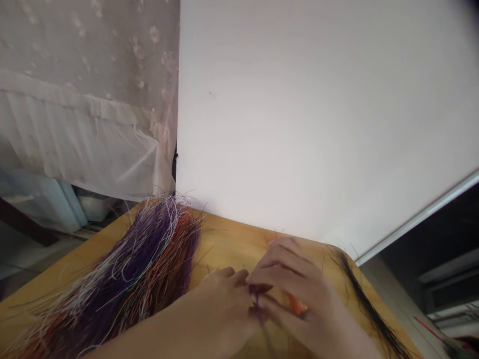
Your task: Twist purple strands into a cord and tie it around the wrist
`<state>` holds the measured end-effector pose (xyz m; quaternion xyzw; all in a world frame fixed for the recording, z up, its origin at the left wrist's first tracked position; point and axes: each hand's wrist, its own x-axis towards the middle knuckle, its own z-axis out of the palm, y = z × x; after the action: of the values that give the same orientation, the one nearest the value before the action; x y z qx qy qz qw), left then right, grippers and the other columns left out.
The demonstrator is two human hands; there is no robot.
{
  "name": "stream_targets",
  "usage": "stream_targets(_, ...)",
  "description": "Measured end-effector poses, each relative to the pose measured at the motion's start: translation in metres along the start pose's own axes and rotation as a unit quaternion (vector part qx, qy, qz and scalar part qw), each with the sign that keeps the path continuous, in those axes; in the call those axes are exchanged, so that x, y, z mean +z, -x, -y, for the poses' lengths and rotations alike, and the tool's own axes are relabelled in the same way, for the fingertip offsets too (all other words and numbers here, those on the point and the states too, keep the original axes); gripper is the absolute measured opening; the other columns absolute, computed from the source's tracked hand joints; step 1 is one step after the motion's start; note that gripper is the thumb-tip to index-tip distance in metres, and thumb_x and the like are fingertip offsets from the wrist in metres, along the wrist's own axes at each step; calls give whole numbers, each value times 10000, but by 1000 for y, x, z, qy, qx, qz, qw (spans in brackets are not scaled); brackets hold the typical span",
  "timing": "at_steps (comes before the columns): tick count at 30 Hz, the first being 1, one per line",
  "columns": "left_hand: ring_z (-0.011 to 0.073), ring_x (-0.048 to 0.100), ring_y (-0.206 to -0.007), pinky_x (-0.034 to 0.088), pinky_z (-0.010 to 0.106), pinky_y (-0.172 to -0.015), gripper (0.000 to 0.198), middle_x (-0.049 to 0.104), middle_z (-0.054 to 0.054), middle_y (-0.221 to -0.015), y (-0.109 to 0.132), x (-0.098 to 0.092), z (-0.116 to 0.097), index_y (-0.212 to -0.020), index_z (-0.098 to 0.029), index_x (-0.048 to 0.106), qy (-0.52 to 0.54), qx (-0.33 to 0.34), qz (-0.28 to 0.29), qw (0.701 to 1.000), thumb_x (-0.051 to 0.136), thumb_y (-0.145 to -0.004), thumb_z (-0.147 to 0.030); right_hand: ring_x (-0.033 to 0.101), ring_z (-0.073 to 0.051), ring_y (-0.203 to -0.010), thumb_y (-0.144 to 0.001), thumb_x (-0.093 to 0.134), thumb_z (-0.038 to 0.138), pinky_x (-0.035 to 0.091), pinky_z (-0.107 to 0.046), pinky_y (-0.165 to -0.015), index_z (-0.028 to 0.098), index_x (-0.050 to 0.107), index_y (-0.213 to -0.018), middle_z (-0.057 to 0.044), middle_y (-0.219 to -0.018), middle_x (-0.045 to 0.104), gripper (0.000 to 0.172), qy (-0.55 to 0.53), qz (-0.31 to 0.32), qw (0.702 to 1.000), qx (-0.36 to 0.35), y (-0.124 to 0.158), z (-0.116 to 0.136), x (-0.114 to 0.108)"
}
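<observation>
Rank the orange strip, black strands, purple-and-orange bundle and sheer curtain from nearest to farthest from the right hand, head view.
From the right hand:
1. Orange strip: among its fingers.
2. Black strands: right, on the wooden tabletop.
3. Purple-and-orange bundle: left, on the tabletop.
4. Sheer curtain: far left, beyond the tabletop.

Left forearm (149, 334) enters from lower left, angled up toward centre; left hand (224, 299) curled, fingers inward; right hand (295, 294) just beside it, fingers (284, 264) bent over, fingertips meeting the left's; both slightly blurred; exact grip unclear.
</observation>
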<state>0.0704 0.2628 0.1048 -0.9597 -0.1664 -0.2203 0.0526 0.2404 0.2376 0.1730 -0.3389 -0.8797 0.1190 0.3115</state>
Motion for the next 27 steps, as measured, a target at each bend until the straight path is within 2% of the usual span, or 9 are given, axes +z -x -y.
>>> stream_targets(6, 210, 641, -666, 507, 332, -546, 209, 674, 17, -815, -7, -11, -12, -1106, -153, 601, -69, 28, -40, 996, 534, -911, -185, 519, -139, -704, -897, 598, 202, 420, -285, -636, 190, 523, -615, 11, -682, 514, 292, -167, 8, 980, 108, 5, -19, 7)
stream_targets(10, 195, 648, -632, 527, 336, -522, 288, 695, 16, -843, -9, 2, -17, -1201, -165, 580, -71, 63, -101, 990, 438, -951, -154, 548, -132, -704, -859, 651, 235, 447, -276, -647, 202, 621, -760, 18, -725, 549, 109, -299, 74, 944, 115, 6, -34, 2)
stream_targets(12, 199, 670, -735, 547, 335, -573, 320, 707, 21, -1009, -8, 10, -18, -1250, -195, 558, -62, 77, -112, 989, 424, -962, -159, 572, -140, -746, -851, 663, 228, 471, -286, -698, 205, 671, -870, 4, -779, 589, 31, -341, 117, 924, 123, 4, -36, -4)
stream_targets(15, 214, 657, -959, 565, 325, -682, 349, 570, -23, -1347, -8, 14, -21, -1317, -283, 506, -47, 86, -105, 990, 413, -986, -219, 592, -159, -790, -829, 687, 240, 488, -304, -732, 205, 713, -932, -24, -842, 626, 112, -388, 134, 906, 102, -1, -36, -12)
stream_targets(16, 198, 663, -926, 562, 310, -670, 345, 580, -25, -1333, -8, 13, -22, -1327, -293, 494, -38, 82, -105, 990, 404, -996, -257, 593, -161, -781, -824, 691, 251, 491, -303, -719, 208, 727, -912, -25, -832, 629, 104, -401, 135, 901, 92, -2, -35, -12)
stream_targets(18, 162, 662, -761, 542, 277, -598, 354, 691, 8, -1080, -8, 7, -26, -1342, -246, 479, -18, 74, -96, 992, 378, -1008, -302, 594, -164, -762, -836, 674, 259, 495, -302, -704, 211, 747, -850, -29, -791, 643, 88, -418, 142, 892, 93, -4, -35, -10)
stream_targets(21, 139, 602, -615, 517, 238, -568, 376, 634, 1, -714, -7, -5, -28, -1342, -153, 476, -10, 70, -48, 996, 366, -1006, -281, 595, -169, -725, -824, 681, 259, 498, -292, -691, 212, 735, -747, -24, -712, 664, 105, -418, 136, 891, 113, -5, -34, -1)
stream_targets(24, 132, 564, -576, 519, 228, -570, 374, 631, 7, -727, -6, -12, -28, -1344, -159, 475, -35, 63, -27, 997, 372, -1000, -260, 571, -146, -626, -762, 732, 241, 476, -265, -604, 214, 660, -647, 3, -658, 614, 139, -415, 90, 897, 127, -4, -33, 7)
stream_targets(27, 148, 602, -635, 494, 241, -487, 364, 691, 43, -930, -6, -8, -26, -1339, -203, 479, -99, 82, -73, 989, 371, -992, -214, 545, -136, -589, -777, 695, 212, 456, -261, -552, 222, 573, -634, 15, -654, 560, 188, -364, 52, 921, 129, -1, -31, 11)
